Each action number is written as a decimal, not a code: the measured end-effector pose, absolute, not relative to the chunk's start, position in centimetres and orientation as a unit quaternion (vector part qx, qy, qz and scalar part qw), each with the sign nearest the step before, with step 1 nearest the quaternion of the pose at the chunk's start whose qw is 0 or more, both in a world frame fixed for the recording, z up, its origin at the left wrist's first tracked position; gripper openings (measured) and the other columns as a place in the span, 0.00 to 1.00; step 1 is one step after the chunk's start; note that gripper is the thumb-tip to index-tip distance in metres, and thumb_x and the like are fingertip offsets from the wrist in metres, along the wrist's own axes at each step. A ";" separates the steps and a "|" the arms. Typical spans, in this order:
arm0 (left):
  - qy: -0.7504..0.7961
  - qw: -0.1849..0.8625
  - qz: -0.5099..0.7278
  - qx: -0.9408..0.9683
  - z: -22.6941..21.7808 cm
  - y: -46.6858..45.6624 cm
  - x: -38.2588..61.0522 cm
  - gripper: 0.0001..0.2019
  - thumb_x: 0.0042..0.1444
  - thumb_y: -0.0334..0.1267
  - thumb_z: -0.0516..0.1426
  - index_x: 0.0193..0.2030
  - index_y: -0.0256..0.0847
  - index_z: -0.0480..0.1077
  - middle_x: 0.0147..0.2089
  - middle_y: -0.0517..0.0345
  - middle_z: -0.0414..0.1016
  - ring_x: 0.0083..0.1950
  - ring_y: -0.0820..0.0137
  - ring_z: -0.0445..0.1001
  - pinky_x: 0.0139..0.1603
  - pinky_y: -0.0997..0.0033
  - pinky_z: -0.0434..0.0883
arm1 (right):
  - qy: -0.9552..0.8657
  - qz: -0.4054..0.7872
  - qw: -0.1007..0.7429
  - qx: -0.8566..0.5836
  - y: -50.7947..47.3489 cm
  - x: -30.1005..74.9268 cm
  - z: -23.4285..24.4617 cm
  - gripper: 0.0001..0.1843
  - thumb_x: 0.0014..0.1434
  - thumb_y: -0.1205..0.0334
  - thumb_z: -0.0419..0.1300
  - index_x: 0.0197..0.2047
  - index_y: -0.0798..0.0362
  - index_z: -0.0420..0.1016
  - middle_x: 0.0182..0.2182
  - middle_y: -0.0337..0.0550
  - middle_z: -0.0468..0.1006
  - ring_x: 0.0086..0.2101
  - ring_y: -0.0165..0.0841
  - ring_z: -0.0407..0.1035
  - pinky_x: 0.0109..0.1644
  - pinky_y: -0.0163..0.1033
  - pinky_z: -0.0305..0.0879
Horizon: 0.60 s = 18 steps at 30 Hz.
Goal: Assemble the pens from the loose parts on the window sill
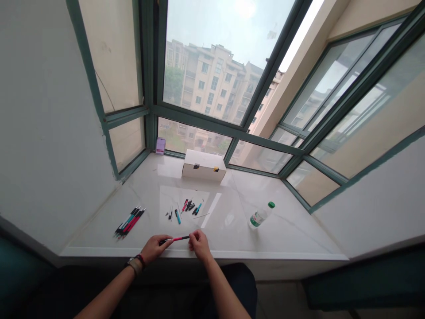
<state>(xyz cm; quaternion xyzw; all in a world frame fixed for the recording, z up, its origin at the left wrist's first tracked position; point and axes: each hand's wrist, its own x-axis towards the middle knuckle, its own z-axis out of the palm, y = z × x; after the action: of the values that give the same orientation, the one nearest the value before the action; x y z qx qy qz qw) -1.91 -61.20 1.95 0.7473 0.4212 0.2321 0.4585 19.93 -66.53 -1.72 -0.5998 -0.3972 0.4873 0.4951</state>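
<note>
A pen with a red and black barrel [180,239] is held level between my two hands, just above the front edge of the sill. My left hand [155,247] is closed around its left end, with a watch and a red band at that wrist. Closed fingers of my right hand [199,244] pinch the black right end. Beyond my hands lie loose pen parts [189,205] in black, red and blue, some of them thin rods. A blue pen barrel [178,216] rests nearest to me. Off to the left is a row of pens [130,221] in blue, black and red.
A white box [204,166] stands against the window at the back. A clear bottle with a green cap [261,215] stands on the right. In the back left corner is a small purple box [160,145]. The white sill [226,221] ends close to my forearms.
</note>
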 end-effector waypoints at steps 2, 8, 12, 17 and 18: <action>0.420 0.461 0.240 0.744 1.9 -61.2 -1.9 0.22 0.53 0.56 0.54 0.39 0.42 0.80 0.41 0.53 0.81 0.44 0.61 0.76 0.47 0.69 0.69 | -0.402 0.476 0.491 -0.608 -66.5 19.8 -1.8 0.24 0.49 0.37 0.59 0.29 0.50 0.61 0.19 0.35 0.68 0.18 0.28 0.61 0.20 0.34 0.59; 0.426 0.465 0.258 0.732 1.6 -61.3 -1.8 0.22 0.51 0.57 0.55 0.40 0.43 0.80 0.43 0.53 0.80 0.46 0.60 0.75 0.49 0.67 0.69 | -0.419 0.467 0.470 -0.621 -66.3 19.7 -1.9 0.28 0.54 0.32 0.51 0.24 0.50 0.59 0.16 0.35 0.66 0.15 0.27 0.58 0.18 0.33 0.53; 0.427 0.458 0.253 0.737 1.7 -61.4 -1.7 0.22 0.52 0.57 0.54 0.38 0.43 0.80 0.39 0.54 0.81 0.42 0.62 0.75 0.46 0.69 0.69 | -0.416 0.476 0.475 -0.612 -66.3 19.6 -1.7 0.29 0.54 0.32 0.50 0.24 0.50 0.60 0.16 0.35 0.66 0.15 0.26 0.58 0.18 0.33 0.53; 0.415 0.446 0.233 0.758 1.9 -61.3 -1.8 0.23 0.55 0.56 0.51 0.33 0.41 0.79 0.32 0.55 0.79 0.36 0.65 0.74 0.40 0.72 0.67 | -0.413 0.504 0.490 -0.579 -66.5 19.8 -1.5 0.25 0.53 0.35 0.55 0.28 0.51 0.62 0.20 0.36 0.70 0.17 0.27 0.61 0.20 0.32 0.56; 0.414 0.443 0.233 0.760 1.9 -61.3 -1.8 0.23 0.56 0.56 0.51 0.33 0.41 0.79 0.32 0.55 0.79 0.36 0.65 0.73 0.40 0.72 0.66 | -0.420 0.503 0.487 -0.577 -66.5 19.8 -1.5 0.25 0.53 0.36 0.55 0.27 0.51 0.62 0.19 0.36 0.70 0.17 0.27 0.61 0.20 0.32 0.57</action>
<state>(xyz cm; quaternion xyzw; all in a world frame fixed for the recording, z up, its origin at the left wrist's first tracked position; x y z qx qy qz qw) -1.79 -61.29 1.89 0.7605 0.4140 0.2325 0.4429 19.85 -66.52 -1.52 -0.5772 -0.4200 0.5032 0.4870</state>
